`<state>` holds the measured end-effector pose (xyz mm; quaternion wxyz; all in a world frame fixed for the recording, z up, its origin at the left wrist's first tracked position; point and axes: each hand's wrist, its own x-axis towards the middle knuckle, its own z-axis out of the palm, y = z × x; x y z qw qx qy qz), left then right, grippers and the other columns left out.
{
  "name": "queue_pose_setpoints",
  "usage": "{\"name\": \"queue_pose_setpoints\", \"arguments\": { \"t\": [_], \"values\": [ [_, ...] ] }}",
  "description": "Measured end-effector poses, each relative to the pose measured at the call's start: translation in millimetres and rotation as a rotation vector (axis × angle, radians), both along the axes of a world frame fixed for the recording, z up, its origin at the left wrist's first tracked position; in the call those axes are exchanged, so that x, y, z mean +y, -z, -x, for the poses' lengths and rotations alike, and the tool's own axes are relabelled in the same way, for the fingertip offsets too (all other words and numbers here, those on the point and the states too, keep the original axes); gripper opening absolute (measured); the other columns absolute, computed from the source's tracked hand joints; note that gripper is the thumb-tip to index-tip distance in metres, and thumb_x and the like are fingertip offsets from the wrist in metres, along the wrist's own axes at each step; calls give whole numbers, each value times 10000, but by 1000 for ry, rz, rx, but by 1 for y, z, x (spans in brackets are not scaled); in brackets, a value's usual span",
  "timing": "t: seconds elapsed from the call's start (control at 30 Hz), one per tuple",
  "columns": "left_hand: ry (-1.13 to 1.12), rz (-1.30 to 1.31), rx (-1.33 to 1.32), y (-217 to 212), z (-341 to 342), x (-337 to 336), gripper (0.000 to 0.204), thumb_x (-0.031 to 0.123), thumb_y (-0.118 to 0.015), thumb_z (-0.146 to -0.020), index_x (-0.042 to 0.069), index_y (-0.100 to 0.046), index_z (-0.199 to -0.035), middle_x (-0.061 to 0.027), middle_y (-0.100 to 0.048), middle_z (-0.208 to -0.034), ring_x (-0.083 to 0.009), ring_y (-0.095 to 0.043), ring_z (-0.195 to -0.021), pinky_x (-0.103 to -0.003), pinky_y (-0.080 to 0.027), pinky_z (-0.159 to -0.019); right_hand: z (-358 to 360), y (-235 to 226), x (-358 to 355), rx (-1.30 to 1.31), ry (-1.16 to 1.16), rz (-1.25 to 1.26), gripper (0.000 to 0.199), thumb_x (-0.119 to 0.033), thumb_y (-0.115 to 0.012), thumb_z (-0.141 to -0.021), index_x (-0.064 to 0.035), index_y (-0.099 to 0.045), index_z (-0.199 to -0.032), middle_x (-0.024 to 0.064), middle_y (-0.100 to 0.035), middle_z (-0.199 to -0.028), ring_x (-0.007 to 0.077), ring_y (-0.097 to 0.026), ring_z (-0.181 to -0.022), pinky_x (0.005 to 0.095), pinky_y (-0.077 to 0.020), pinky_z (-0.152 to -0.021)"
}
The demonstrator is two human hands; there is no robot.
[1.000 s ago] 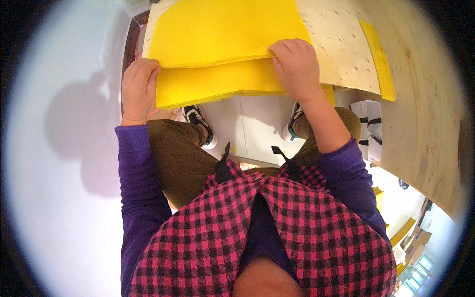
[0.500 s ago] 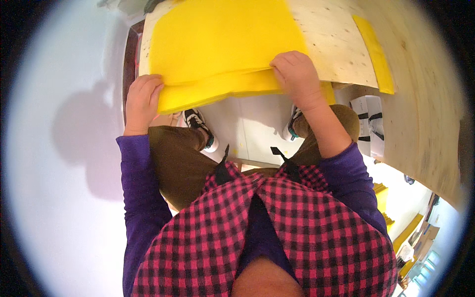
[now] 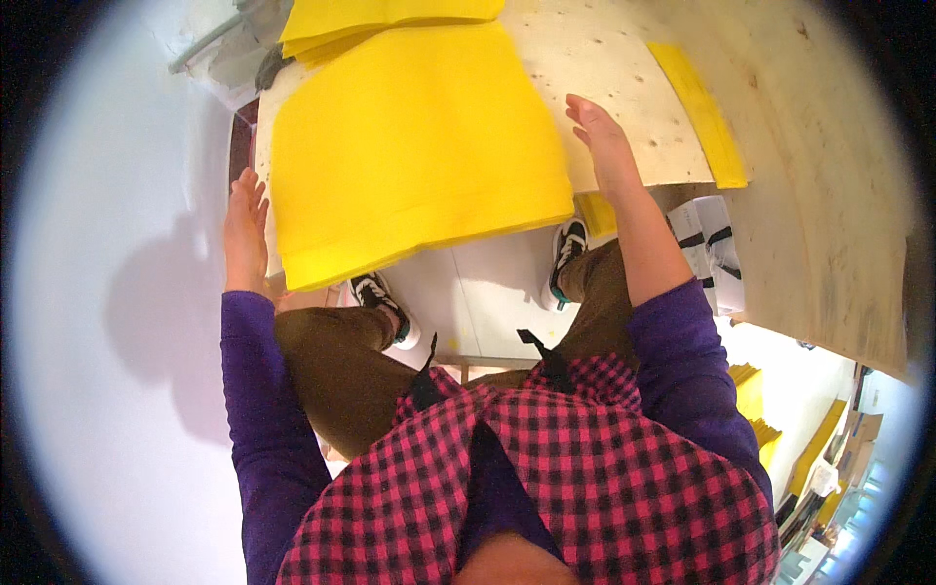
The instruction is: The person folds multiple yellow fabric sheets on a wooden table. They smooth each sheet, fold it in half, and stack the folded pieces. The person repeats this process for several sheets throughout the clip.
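Note:
A stack of yellow fabric sheets (image 3: pixel 419 136) lies on the wooden table, its near edge hanging a little over the front. Beyond it, another yellow pile (image 3: pixel 390 14) shows at the top of the view. My left hand (image 3: pixel 246 224) is beside the left edge of the near stack, fingers stretched out and holding nothing. Off the stack's right edge, above the bare wood, my right hand (image 3: pixel 602 136) is raised with its fingers extended and nothing in them.
The pale plywood tabletop (image 3: pixel 614 88) carries a narrow yellow strip (image 3: pixel 697 115) on its right, beside an upright wooden panel (image 3: pixel 809 195). A white box with black marks (image 3: pixel 712 249) stands below. A white wall (image 3: pixel 107 322) runs along the left. More yellow pieces (image 3: pixel 751 395) lie at lower right.
Both hands have let go of the stack's near edge and moved apart to its sides. The lifted fold now lies flat, and the far yellow pile has come into view.

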<state>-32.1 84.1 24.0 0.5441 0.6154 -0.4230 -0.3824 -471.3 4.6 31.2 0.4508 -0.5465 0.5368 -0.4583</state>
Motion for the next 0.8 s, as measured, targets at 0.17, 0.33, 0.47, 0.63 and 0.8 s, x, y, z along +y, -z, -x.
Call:
{"name": "queue_pose_setpoints", "arguments": {
  "t": [0.17,0.33,0.47,0.63,0.8],
  "values": [
    [4,-141,220,0,14,-23,642,454,-308,-1007,16,-232,-1470,-136,-282,-1511,-213,-316,-1367,-299,-269,-1105,-10,13,-18,-87,-40,-120,603,-401,-410,-992,13,-330,-1424,165,-342,-1473,255,-323,-1369,364,-245,-1127],
    [54,-167,153,-1,21,-33,584,434,-305,-1009,67,-301,-1462,-112,-364,-1468,-194,-388,-1313,-280,-295,-1080,-29,19,-9,-189,-80,-182,638,-389,-421,-992,27,-262,-1448,152,-269,-1515,247,-265,-1395,335,-209,-1133],
    [42,-112,122,7,16,-34,574,456,-323,-1009,100,-324,-1459,-96,-385,-1455,-196,-409,-1300,-295,-334,-1065,-28,9,8,44,-146,-59,748,-501,-460,-951,-1,-246,-1463,189,-277,-1507,266,-247,-1406,331,-216,-1125],
    [87,-44,62,15,10,-37,569,435,-326,-1007,97,-305,-1464,-96,-360,-1470,-197,-376,-1323,-300,-307,-1082,-27,2,21,130,-153,-40,756,-492,-473,-949,25,-249,-1453,208,-306,-1488,270,-278,-1393,327,-241,-1114],
    [76,-50,48,15,10,-39,550,383,-377,-995,89,-320,-1455,-103,-352,-1475,-205,-370,-1329,-303,-300,-1086,-24,3,23,182,-155,-11,736,-483,-476,-951,29,-277,-1440,230,-343,-1461,280,-327,-1369,328,-262,-1104]
  ]
}}
